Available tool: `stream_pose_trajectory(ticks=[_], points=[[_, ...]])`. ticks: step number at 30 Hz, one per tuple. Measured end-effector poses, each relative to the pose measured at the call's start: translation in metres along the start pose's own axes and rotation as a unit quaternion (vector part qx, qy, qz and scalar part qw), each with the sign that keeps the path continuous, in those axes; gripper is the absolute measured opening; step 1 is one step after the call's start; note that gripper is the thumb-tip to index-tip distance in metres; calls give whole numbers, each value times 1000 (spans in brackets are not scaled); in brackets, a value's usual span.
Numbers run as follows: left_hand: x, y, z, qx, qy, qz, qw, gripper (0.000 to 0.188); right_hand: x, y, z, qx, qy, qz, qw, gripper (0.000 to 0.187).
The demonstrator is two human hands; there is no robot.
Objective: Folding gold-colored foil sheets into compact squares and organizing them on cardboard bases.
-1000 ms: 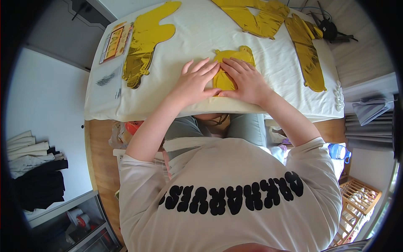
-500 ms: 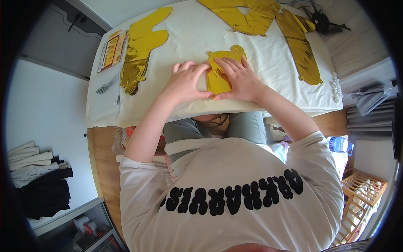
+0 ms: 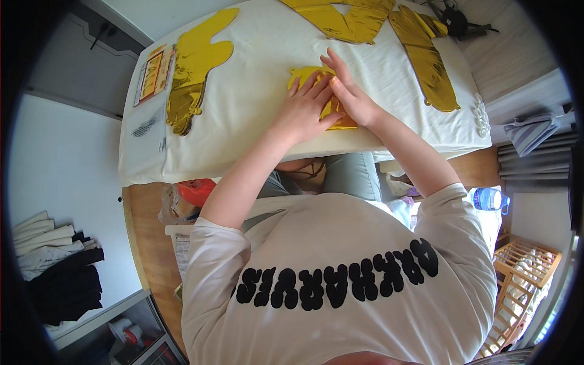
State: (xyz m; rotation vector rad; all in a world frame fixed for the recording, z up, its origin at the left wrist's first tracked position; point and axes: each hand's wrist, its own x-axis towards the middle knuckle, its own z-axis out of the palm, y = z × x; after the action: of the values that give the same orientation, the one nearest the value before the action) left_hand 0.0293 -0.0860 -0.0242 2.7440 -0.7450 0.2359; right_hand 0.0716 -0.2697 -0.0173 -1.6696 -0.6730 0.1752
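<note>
On the white-covered table in front of me lies a small folded piece of gold foil, apparently a flat, uninflated foil balloon [image 3: 345, 123]. My left hand [image 3: 302, 114] rests flat over its middle with the fingers spread. My right hand [image 3: 354, 102] stands on edge along the foil's right side, fingers stretched out, its thumb against the left fingertips. Both hands hide much of the foil; only the top edge and lower right corner show. Neither hand grips anything.
More flat gold foil balloons lie around: one at left [image 3: 193, 67], one at the far edge [image 3: 350, 23], one at right [image 3: 426, 64]. A printed card [image 3: 152, 76] and a clear packet [image 3: 146, 131] sit far left. White coiled string [image 3: 481, 115] lies by the right edge.
My left hand has moved right, from beside the foil onto it. My right hand has turned from lying flat on the foil to standing on edge beside it.
</note>
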Motion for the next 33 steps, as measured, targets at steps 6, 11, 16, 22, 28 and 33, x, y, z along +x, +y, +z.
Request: stream_pose_trajectory(ticks=[6, 11, 16, 22, 28, 33], points=[[0, 3, -4, 56, -66, -32, 996, 86, -33, -30, -25, -257, -4, -51, 965, 36], [3, 0, 4, 61, -48, -16, 997, 93, -88, -42, -29, -321, -38, -60, 944, 32], [-1, -2, 5, 72, -38, -19, 996, 94, -105, -38, -26, -385, -37, -106, 916, 49], [1, 6, -2, 73, -70, -29, 995, 98, -119, -31, -26, -468, -33, -153, 870, 55], [2, 7, -5, 74, -68, -33, 994, 99, -122, -35, -36, -468, 9, -92, 879, 48], [2, 6, -5, 82, -75, -32, 993, 99, -113, -36, -50, -504, -61, -160, 846, 43]])
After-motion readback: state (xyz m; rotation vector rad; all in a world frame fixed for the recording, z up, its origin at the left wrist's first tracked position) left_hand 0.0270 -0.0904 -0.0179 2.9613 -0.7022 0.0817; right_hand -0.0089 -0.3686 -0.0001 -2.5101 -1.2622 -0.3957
